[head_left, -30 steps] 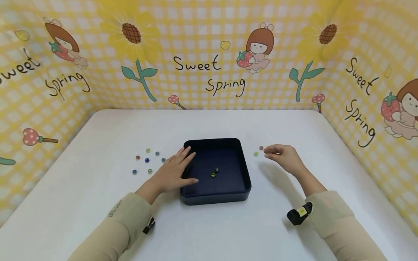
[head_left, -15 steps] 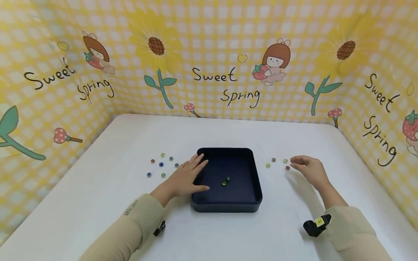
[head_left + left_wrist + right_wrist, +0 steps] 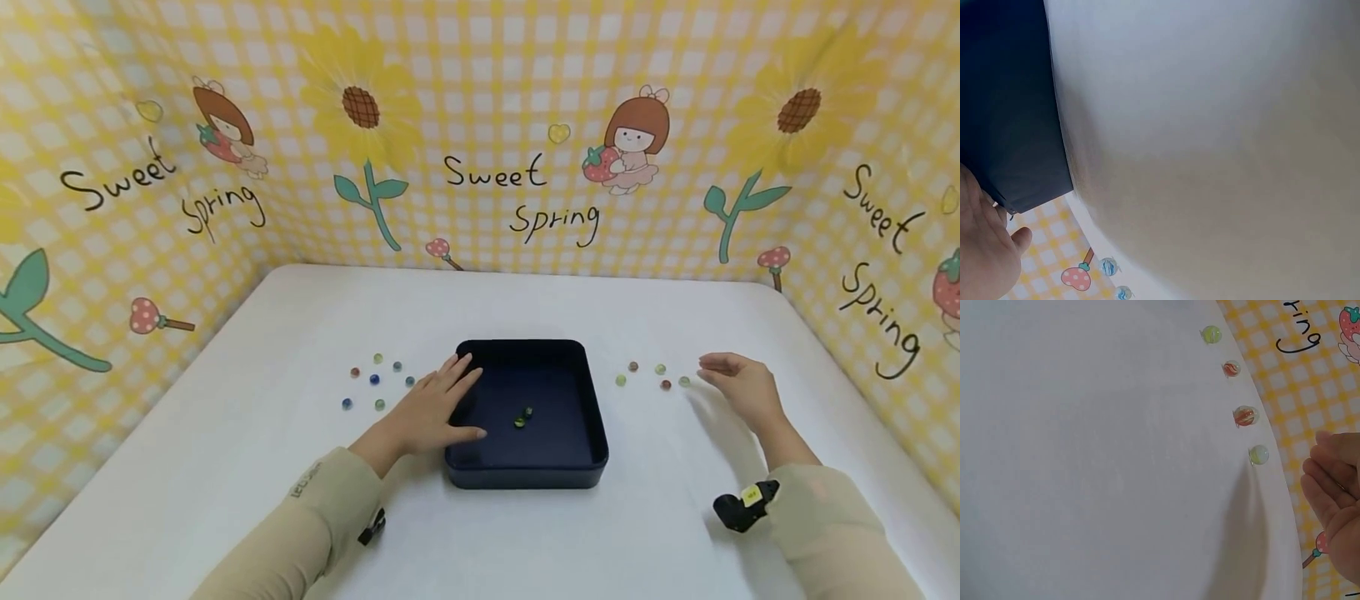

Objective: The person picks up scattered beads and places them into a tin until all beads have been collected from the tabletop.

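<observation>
In the head view my left hand (image 3: 423, 412) rests at the left rim of a dark blue square tray (image 3: 525, 477), its fingers spread over the inside. Two green marbles (image 3: 520, 422) sit together on the tray floor. My right hand (image 3: 742, 392) hovers over the table to the right, fingers loosely bent and nothing seen between them. Just left of its fingertips lies a pale green marble (image 3: 684, 381), with a red-brown marble (image 3: 666, 385) beside it. In the right wrist view the hand's palm side shows, beside several marbles, among them an orange-striped marble (image 3: 1245, 415).
Left of the tray lie several loose marbles, among them a blue marble (image 3: 374, 379), a red marble (image 3: 355, 372) and a green marble (image 3: 379, 404). The white table (image 3: 525, 304) backs onto a yellow checked cloth (image 3: 420, 100).
My right hand has moved right, away from the tray, and more marbles show on the table to its left. My left hand stays at the tray. The head view has shifted.
</observation>
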Available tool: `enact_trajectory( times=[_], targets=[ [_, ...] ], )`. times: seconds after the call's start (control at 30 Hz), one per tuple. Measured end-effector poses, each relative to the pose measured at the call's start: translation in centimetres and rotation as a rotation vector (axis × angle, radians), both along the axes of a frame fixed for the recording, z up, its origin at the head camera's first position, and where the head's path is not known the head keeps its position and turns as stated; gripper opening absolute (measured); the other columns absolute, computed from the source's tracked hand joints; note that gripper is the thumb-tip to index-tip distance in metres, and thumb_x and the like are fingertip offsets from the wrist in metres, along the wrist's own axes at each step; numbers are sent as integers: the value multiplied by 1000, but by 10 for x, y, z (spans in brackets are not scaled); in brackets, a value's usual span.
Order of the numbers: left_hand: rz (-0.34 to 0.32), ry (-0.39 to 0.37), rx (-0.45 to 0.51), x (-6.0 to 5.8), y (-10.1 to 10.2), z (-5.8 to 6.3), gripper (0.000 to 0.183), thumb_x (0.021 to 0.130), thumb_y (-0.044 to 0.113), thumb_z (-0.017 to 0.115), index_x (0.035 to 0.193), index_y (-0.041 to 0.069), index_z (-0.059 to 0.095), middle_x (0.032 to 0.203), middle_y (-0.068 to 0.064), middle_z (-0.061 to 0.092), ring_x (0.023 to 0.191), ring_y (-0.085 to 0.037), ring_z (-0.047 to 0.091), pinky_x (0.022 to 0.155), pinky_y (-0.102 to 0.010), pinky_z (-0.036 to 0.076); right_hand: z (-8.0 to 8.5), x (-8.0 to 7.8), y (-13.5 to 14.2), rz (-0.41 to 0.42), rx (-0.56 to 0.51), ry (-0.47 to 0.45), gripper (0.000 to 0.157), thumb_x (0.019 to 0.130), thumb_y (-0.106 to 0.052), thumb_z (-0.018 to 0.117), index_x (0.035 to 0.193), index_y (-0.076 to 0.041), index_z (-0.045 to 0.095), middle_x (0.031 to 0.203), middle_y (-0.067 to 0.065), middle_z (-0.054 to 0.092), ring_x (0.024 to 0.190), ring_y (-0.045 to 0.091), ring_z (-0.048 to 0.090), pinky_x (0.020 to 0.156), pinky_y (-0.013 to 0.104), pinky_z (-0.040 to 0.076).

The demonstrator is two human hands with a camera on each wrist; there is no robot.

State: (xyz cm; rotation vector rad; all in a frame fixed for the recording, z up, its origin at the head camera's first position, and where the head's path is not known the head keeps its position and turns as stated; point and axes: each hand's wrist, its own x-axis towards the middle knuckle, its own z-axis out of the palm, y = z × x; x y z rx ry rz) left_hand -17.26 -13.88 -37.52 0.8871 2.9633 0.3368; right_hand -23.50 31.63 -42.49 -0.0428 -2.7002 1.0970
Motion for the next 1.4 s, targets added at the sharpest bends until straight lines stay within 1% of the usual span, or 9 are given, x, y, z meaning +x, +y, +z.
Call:
enact_trajectory(
  times=[0.03,0.1,0.27,0.37,0.53,0.73,1.0,1.27,1.4],
  targets=[
    [-1,0,1,0,0,1,85,76,65,42,140,14,15,144,-4,2,130,-21,-3,101,-44,11,0,-1,1,-27,14,-1,41,79,-39,58,105,-7,60,97,5,63,89,16,56,66,21,43],
    [-1,2,1,-1,0,3,85,76,65,42,140,14,15,144,-4,2,130,-22,-2,101,-44,11,10,4,-2,-16,-14,-9,41,81,-35,58,106,-3,58,99,11,61,91,22,55,70,26,43],
    [-1,4,14,0,-2,7,85,76,64,43,139,13,17,144,-6,3,130,-23,-1,101,-44,12,41,22,-21,59,-28,-37,36,83,-20,59,106,7,56,101,24,57,94,34,52,75,38,40],
    [-3,2,20,0,-3,8,85,76,64,43,139,12,17,144,-7,4,130,-23,-2,101,-45,12,47,23,-28,88,18,-52,32,84,-15,57,105,9,55,101,25,57,93,35,52,76,40,40],
    [7,-2,20,1,-5,9,85,76,63,43,139,12,17,144,-7,3,130,-22,-2,101,-45,12,46,15,-35,124,54,-111,29,84,-11,56,105,8,55,102,25,56,93,36,52,77,43,40],
    [-1,-6,15,0,-4,8,86,76,65,41,139,13,15,144,-6,2,130,-22,-3,101,-45,11,41,10,-38,127,111,-145,24,82,-8,56,101,8,57,95,22,59,85,32,54,69,38,43],
    [-10,-1,23,0,-2,5,88,75,68,38,139,13,16,144,-7,3,130,-23,-2,101,-45,11,39,7,-40,136,180,-114,19,80,-5,56,93,8,60,84,18,61,79,30,54,68,40,42],
    [-19,1,31,0,0,5,85,76,63,44,139,10,18,144,-9,5,130,-24,-1,100,-46,13,39,9,-41,131,237,-90,14,79,-3,56,88,7,61,81,18,61,78,30,54,69,42,40],
    [-23,3,30,0,1,3,85,77,62,45,138,10,19,144,-9,5,130,-24,0,100,-47,13,38,11,-40,120,229,-91,15,79,-3,56,89,7,61,82,18,61,79,31,53,70,43,40]
  ],
)
